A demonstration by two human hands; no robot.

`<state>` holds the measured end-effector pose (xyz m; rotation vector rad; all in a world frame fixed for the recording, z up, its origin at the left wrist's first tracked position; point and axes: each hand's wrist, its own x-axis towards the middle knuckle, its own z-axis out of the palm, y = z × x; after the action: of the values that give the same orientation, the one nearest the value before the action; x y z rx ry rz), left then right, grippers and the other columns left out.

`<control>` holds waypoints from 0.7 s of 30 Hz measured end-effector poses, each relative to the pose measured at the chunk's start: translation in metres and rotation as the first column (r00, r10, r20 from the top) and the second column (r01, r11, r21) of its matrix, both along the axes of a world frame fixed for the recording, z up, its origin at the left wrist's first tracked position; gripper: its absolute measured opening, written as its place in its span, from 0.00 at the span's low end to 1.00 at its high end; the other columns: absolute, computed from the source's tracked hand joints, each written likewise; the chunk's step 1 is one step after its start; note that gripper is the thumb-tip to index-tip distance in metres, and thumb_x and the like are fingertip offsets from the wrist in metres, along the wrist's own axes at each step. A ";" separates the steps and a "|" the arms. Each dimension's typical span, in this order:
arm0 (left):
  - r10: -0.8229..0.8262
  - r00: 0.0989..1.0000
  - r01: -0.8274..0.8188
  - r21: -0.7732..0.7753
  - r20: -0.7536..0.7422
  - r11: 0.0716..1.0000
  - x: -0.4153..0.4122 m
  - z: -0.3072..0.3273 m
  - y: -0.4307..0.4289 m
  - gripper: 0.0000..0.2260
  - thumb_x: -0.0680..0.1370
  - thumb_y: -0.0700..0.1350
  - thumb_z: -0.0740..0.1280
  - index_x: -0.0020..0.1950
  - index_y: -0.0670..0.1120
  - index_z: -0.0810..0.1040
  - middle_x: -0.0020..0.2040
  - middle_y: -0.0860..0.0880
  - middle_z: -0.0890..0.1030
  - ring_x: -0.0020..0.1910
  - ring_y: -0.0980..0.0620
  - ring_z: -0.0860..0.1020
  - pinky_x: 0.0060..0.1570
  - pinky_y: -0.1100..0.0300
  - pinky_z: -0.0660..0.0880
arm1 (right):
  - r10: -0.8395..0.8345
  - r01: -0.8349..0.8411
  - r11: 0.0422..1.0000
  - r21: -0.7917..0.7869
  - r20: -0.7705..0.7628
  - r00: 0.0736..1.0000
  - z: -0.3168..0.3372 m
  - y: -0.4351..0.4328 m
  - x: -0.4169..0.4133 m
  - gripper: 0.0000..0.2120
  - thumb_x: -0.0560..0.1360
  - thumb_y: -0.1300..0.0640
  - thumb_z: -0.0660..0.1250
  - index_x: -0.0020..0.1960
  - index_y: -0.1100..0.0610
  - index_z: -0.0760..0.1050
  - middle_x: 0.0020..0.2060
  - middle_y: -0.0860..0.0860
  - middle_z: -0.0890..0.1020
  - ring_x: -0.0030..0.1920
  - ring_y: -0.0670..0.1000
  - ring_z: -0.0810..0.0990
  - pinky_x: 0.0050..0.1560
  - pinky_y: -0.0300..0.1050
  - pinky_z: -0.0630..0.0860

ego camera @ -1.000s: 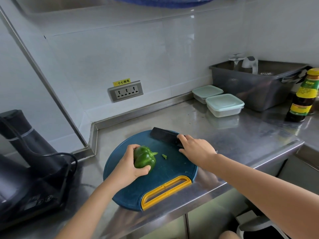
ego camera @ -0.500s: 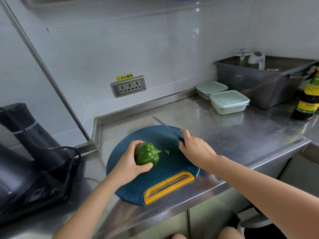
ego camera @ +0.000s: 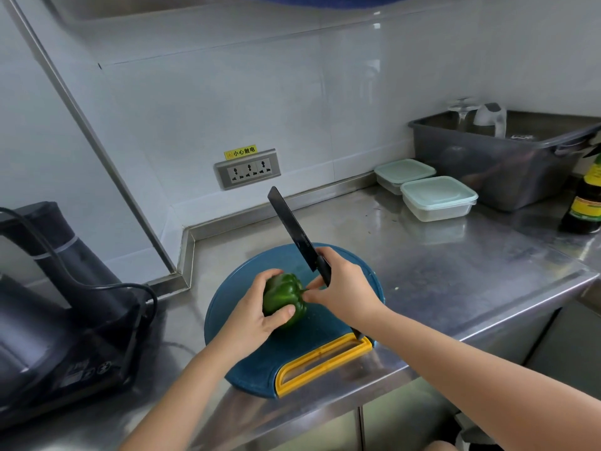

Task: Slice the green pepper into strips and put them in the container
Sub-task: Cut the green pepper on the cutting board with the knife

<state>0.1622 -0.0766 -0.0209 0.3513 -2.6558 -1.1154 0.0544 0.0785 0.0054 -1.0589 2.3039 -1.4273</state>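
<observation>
Head cam view: the left hand (ego camera: 257, 312) is wrapped around the green pepper (ego camera: 283, 299), fingers curled over the far side and thumb pressed on the near side, holding it just above the blue cutting board (ego camera: 351, 281). The right hand (ego camera: 344, 289) is closed tight on the handle of a black knife (ego camera: 294, 231), blade tilted up and away toward the wall, with its fingertips touching the pepper's stem end. The pepper's whole, no cuts in it.

Two clear containers with pale green lids, the nearer one (ego camera: 439, 198) and another (ego camera: 405, 174) right behind it, sit shut by the back wall, well apart from the board; can't tell if anything's inside. Beside them a grey tub (ego camera: 487, 161) holds an upside-down glass and something white.

It's all on a stainless steel counter (ego camera: 455, 271), with white wall panels, a wall socket (ego camera: 248, 169), a dark sauce bottle (ego camera: 585, 203) at the right and a black appliance (ego camera: 55, 288) on the left.
</observation>
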 end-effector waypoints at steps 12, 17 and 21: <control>-0.017 0.991 0.018 -0.006 0.130 1.000 -0.001 0.019 -0.006 0.33 0.62 0.65 0.69 0.63 0.58 0.63 0.59 0.55 0.74 0.56 0.58 0.75 0.52 0.67 0.72 | 0.055 -0.052 0.998 0.047 -0.058 0.997 0.007 0.008 -0.013 0.22 0.76 0.53 0.68 0.67 0.50 0.67 0.38 0.46 0.82 0.35 0.38 0.78 0.39 0.29 0.73; 0.079 0.990 -0.090 0.090 0.119 0.992 0.000 0.015 -0.008 0.23 0.72 0.56 0.65 0.64 0.50 0.65 0.59 0.51 0.74 0.53 0.60 0.73 0.43 0.73 0.69 | 0.019 0.007 0.987 0.158 -0.162 0.987 0.009 0.054 -0.020 0.20 0.78 0.39 0.51 0.55 0.52 0.71 0.34 0.54 0.77 0.33 0.53 0.76 0.33 0.48 0.71; 0.088 0.984 -0.107 0.122 0.153 0.987 -0.008 0.017 -0.007 0.17 0.79 0.46 0.64 0.66 0.49 0.63 0.59 0.51 0.72 0.55 0.56 0.72 0.42 0.73 0.68 | 0.108 0.033 0.929 0.368 -0.354 0.929 0.001 0.099 -0.024 0.29 0.71 0.31 0.43 0.44 0.54 0.70 0.31 0.52 0.77 0.31 0.51 0.74 0.34 0.48 0.71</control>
<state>0.1542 -0.0838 -0.0037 0.6047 -2.6633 -1.2803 0.0302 0.1780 0.0064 -1.3273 2.6455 -0.7729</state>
